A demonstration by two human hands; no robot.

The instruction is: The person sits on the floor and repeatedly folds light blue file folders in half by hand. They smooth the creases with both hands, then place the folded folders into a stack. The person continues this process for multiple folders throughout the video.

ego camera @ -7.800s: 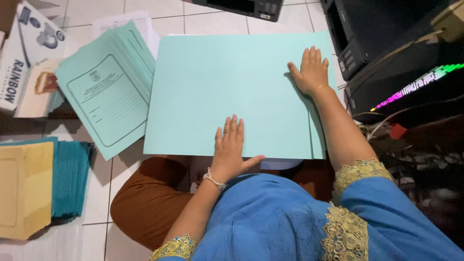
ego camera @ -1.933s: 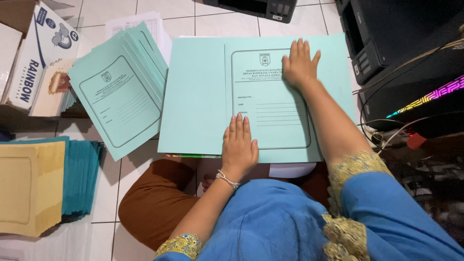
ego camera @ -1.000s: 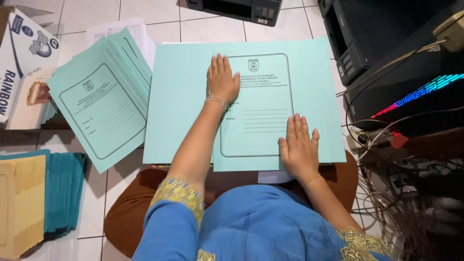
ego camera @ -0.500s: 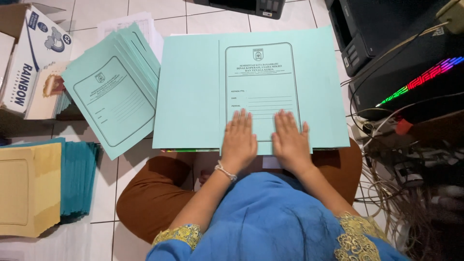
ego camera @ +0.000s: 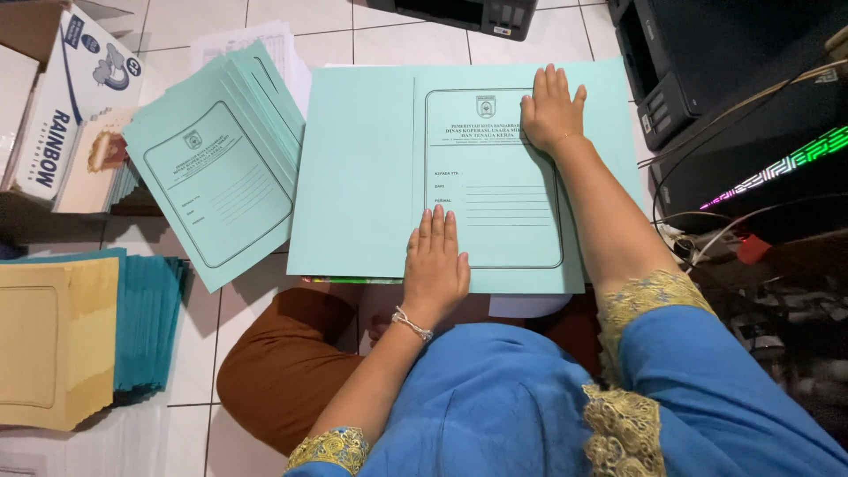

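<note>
Nearest you, your left hand (ego camera: 435, 265) lies flat with the fingers held together on the near edge of the light green folder (ego camera: 371, 168), just at the left border of the printed frame, where the folded flap meets the plain sheet. Your right hand (ego camera: 552, 108) lies flat too, fingers slightly spread, on the far right corner of that frame. The folder rests across your lap and out over the white tiled floor (ego camera: 177, 18), with a thin bright green edge peeking from under its near side. To crease it well, I would judge that you should keep the far hand pinning the corner so the flap cannot skew, and run the near palm along the fold line with even pressure, checking that the top and bottom edges meet before you press hard; card like this tends to keep a crooked crease. On the left, near you, a stack of manila folders (ego camera: 53, 344) overlaps a stack of teal folders (ego camera: 150, 327), both loose on the floor. Further out, a fanned pile of finished light green folders (ego camera: 216, 177) lies just left of your work, over some white paper. At the far left an open cardboard box (ego camera: 26, 53) holds a white carton with blue lettering (ego camera: 75, 97), standing tilted, and some sheets beside it; what lies deeper I cannot tell. On the right sits a black printer (ego camera: 698, 62) with tangled cables (ego camera: 733, 238).
</note>
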